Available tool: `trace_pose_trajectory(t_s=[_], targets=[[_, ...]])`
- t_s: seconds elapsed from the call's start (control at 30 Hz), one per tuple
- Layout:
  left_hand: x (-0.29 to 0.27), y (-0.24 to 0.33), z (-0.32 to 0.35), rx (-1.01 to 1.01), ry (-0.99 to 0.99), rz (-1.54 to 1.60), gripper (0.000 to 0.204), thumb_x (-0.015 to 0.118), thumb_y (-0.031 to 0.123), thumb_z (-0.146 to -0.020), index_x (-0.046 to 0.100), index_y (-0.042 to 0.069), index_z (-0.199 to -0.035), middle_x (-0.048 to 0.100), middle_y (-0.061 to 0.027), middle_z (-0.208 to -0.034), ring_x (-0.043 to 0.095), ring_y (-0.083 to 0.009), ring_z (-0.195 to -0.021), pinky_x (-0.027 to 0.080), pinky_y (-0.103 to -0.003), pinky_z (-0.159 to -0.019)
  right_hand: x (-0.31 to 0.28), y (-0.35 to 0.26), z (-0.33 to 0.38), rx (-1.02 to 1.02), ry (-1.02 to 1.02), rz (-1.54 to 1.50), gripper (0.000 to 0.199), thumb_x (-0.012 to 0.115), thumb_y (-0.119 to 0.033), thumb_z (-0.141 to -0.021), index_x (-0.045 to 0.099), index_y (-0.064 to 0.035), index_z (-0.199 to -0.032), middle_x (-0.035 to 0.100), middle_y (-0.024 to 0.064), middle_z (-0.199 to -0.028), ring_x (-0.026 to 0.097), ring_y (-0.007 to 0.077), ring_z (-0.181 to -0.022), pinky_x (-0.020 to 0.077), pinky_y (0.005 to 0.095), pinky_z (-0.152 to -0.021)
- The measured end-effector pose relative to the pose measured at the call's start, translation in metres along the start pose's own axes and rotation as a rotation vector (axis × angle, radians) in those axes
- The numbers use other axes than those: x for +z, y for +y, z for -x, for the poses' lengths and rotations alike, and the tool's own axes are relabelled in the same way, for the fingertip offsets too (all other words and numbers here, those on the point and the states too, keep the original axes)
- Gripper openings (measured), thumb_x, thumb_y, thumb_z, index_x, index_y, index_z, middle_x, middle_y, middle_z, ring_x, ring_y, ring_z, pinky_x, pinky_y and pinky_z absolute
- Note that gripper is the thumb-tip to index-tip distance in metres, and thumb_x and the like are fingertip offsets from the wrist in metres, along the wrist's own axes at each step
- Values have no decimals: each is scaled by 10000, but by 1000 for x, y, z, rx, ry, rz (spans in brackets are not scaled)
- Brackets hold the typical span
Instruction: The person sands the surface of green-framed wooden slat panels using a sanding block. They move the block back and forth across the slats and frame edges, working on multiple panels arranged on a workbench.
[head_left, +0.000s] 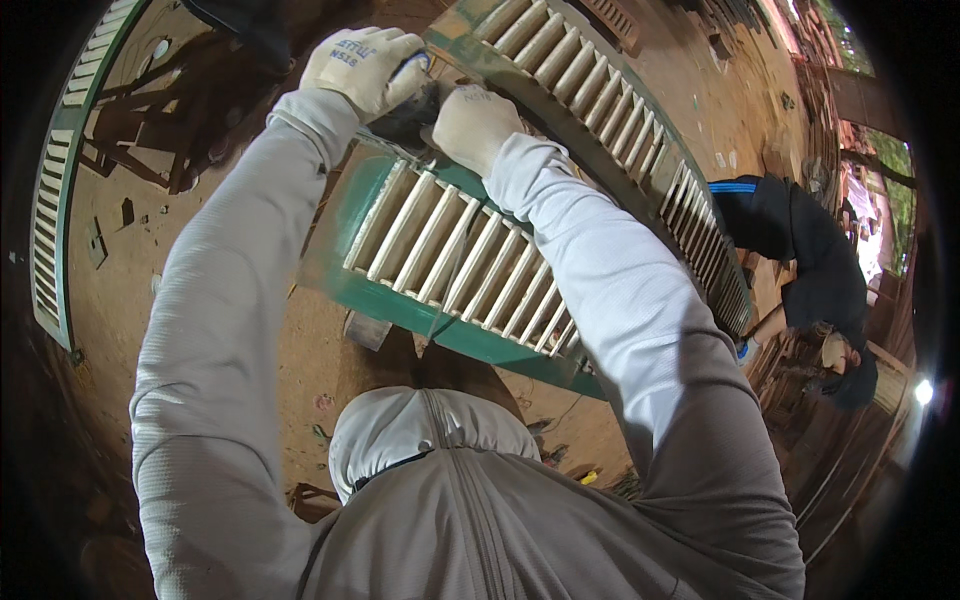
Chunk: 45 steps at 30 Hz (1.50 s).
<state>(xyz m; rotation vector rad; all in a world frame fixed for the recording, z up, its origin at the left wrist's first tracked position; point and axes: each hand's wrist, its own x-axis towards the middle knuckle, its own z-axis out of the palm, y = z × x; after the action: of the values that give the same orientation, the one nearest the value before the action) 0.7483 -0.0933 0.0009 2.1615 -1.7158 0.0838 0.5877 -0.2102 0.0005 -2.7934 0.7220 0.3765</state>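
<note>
A worker in a pale zip-front jacket (470,520) reaches both arms forward over a green-framed shutter with whitish slats (469,262), which lies in the middle of the scene and slants from far left to near right. The left hand (365,72), in a whitish glove, is at the shutter's far left end, its fingers bent over and down beside a dark object (410,118); whether they grip it cannot be told. The right hand (475,128), gloved alike, is just to the right, its fingers folded inward, with what it may be holding hidden from view. The dark object sits between the two hands, in shadow and too unclear to name. The right sleeve (620,270) passes over part of the slats, and a thin rod runs across them

A second shutter (608,100), also green with pale slats, slants alongside to the right, while a third (52,200) stands at the left edge. A block (368,330) shows at the near edge of the middle shutter, and a wooden stand (135,165) is in the shade at far left. To the right, another person (825,270) in dark clothes bends over, a blue-gloved hand (741,350) near the second shutter's near end. The brown ground (240,280) is strewn with small scraps, and a bright light (923,391) glares at the right edge
</note>
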Motion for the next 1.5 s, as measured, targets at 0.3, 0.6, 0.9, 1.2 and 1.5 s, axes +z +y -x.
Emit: trace_pose_trajectory(t_s=[0.3, 0.6, 0.9, 1.2, 1.5], targets=[[37, 139, -20, 85, 1, 156, 381, 592, 406, -959, 738, 100, -1132, 752, -141, -1069, 702, -371, -1027, 554, -493, -888, 19, 111, 99, 125, -83, 37, 253, 652, -277, -936, 790, -72, -988, 785, 172, -1046, 754, 344, -1019, 585, 476, -863], [83, 287, -29, 86, -12, 192, 377, 585, 410, -947, 753, 111, -1104, 768, -123, -1050, 721, -322, -1030, 551, -472, -902, 40, 229, 209, 95, -43, 96, 316, 677, -313, -932, 803, -29, -989, 779, 225, -1035, 764, 373, -981, 599, 478, -846], [125, 395, 15, -165, 374, 313, 670, 649, 468, -947, 532, 61, -1466, 540, -194, -1513, 477, -412, -1429, 344, -554, -1200, 42, 290, 281, 165, 30, 47, 418, 773, -389, -853, 770, 4, -995, 763, 267, -1038, 740, 426, -1024, 580, 497, -901], [95, 456, 254, -269, -319, 346, 524, 728, 409, -903, 659, 33, -1263, 651, -206, -1340, 558, -423, -1315, 418, -549, -1125, 44, 295, 292, 317, 67, -162, 515, 774, -392, -797, 740, 43, -1070, 738, 310, -1105, 718, 445, -1075, 562, 493, -955], [79, 427, 411, -186, -734, 648, 447, 626, 370, -993, 669, 6, -1250, 641, -257, -1312, 588, -405, -1291, 483, -491, -1087, 68, 290, 334, 472, 159, -584, 502, 808, -366, -777, 751, 11, -1103, 775, 246, -1024, 759, 378, -967, 569, 454, -856]])
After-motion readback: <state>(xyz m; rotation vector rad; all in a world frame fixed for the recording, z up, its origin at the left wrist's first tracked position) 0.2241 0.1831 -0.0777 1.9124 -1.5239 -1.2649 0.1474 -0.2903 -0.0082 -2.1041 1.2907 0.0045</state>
